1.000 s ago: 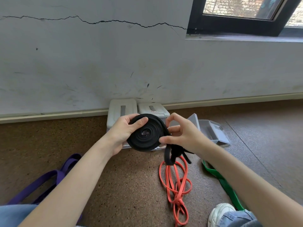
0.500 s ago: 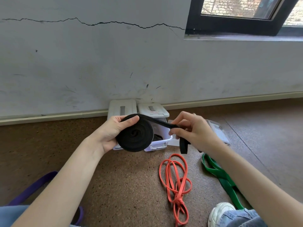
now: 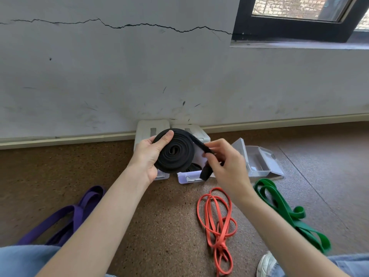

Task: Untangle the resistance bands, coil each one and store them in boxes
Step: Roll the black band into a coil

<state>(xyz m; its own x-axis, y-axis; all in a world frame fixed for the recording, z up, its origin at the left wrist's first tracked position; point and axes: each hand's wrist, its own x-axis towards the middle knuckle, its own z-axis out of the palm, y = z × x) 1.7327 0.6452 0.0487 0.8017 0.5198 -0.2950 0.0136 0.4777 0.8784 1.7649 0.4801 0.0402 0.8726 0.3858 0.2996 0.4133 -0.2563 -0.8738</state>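
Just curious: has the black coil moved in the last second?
Yes. The black coil sits further left against the white boxes, now covering more of the left one.

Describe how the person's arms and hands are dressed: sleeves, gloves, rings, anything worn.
Both forearms are bare right to the frame's lower edge; no sleeve shows on either. The left hand and the right hand wear no gloves, and no ring, watch or bracelet is visible on the fingers or wrists. The only clothing in view is light blue denim on the legs and a white shoe at lower right.
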